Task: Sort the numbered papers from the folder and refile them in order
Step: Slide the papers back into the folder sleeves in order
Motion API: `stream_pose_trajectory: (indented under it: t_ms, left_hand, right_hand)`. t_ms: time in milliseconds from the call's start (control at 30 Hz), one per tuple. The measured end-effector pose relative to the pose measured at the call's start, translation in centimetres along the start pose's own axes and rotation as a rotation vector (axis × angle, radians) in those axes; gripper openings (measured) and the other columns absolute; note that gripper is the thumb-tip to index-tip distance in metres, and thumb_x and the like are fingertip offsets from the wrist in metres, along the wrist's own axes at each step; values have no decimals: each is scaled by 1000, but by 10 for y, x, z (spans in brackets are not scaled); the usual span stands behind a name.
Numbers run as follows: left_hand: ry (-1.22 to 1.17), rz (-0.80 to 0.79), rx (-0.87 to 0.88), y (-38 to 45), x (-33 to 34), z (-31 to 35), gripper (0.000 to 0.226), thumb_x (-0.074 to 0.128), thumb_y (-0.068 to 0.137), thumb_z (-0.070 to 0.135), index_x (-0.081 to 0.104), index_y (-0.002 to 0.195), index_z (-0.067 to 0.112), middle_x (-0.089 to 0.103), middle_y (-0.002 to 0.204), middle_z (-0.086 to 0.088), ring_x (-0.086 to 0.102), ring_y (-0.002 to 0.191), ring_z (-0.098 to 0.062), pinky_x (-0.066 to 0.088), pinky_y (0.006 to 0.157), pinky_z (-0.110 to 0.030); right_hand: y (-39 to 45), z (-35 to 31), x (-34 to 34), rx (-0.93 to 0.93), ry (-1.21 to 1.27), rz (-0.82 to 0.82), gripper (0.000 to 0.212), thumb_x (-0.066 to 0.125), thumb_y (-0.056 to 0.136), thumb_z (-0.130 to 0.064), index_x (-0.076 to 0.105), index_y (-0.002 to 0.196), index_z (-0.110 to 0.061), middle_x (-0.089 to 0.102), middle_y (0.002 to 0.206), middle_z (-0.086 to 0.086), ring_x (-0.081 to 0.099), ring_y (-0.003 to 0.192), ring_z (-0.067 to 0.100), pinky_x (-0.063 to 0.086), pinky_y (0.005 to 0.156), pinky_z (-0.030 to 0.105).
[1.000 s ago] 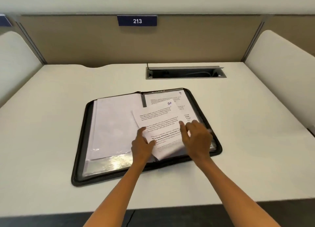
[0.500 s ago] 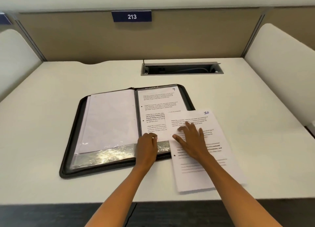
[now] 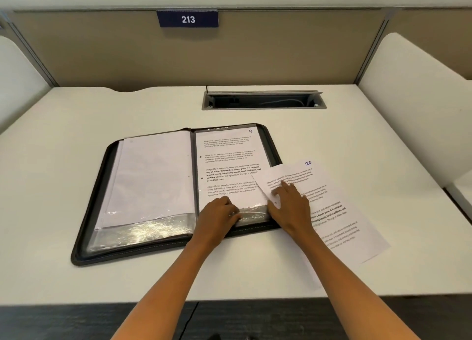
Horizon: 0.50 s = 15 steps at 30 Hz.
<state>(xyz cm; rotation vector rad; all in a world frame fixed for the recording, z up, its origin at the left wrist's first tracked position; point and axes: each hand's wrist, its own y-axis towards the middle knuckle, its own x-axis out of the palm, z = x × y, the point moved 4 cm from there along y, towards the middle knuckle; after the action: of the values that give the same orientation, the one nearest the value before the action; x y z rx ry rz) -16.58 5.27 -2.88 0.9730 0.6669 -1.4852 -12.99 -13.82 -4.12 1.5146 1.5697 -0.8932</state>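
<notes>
On the table (image 3: pixel 76 135) the folder (image 3: pixel 99 176) lies open with paper 9 (image 3: pixel 229 161) in its right sleeve. Paper 10 (image 3: pixel 332 212) has slid a little further right, partly over the folder's edge. The right hand (image 3: pixel 288 207) stays flat and open on it; the left hand (image 3: pixel 217 217) pinches the sleeve's bottom.

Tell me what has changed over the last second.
The right hand slid sheet 10 off the open folder rightward onto the desk, uncovering sheet 9. The left hand shifted to the folder's near edge. The folder stays open.
</notes>
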Motion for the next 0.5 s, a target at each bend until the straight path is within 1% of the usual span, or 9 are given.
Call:
stream_pose_trajectory:
  t_ms: [33,67,100,133,233,267,333,400,500]
  left_hand:
    - [-12,36,-10,-1,-1,1,19,60,90,27,73,97,14,60,91,2,56,87,-15,46,72,-31]
    - [-35,88,-22,-2,-4,1,17,62,89,25,73,94,13,61,88,2,57,83,-15,46,70,-30]
    - [-66,157,-34,-3,-8,0,13,63,88,23,72,90,13,62,84,3,58,79,-14,46,67,-28]
    - [-101,226,-56,-5,-13,-1,10,65,87,21,71,87,13,62,81,4,58,76,-13,45,65,-26]
    - [-247,422,-197,-13,-28,-8,6,65,87,18,66,82,15,63,78,7,58,69,-7,40,61,-11]
    - [-324,484,-280,-16,-34,-10,7,64,88,18,64,82,17,63,79,7,59,70,-6,39,61,-10]
    - [-465,599,-452,-21,-41,-22,6,61,89,18,62,83,18,65,83,2,60,72,-9,38,62,-11]
    - [-577,687,-587,-28,-44,-35,7,59,90,20,62,85,16,66,86,-1,64,74,-16,44,66,-17]
    - [-761,754,-764,-41,-44,-53,12,57,92,24,62,89,13,67,84,-5,69,63,-20,55,67,-37]
  right_hand:
    - [-1,0,-8,4,77,86,27,51,91,-34,60,107,-14,58,126,8,52,117,29,43,92,43]
    - [-2,0,-16,22,137,161,20,52,91,-29,62,99,-13,64,110,6,59,99,26,45,79,35]
    - [-2,0,-25,33,168,228,17,53,92,-24,63,94,-11,67,99,5,60,87,23,43,70,30]
    - [0,0,-33,39,184,284,15,54,92,-21,65,92,-10,68,94,5,61,82,22,41,67,28]
    - [6,1,-49,64,283,362,16,58,91,-16,69,99,-6,71,96,8,66,87,24,47,74,27]
    - [7,0,-50,69,319,362,17,59,91,-15,69,100,-5,72,96,8,67,89,23,48,76,27]
    - [9,-3,-49,61,357,341,16,60,91,-14,69,100,-4,72,96,8,67,86,19,46,72,22]
    - [9,-9,-45,45,361,327,15,60,91,-13,69,99,-4,71,95,9,67,83,18,44,70,20]
    - [6,-17,-37,41,377,299,14,60,91,-13,70,98,-4,72,94,8,68,83,20,43,71,20]
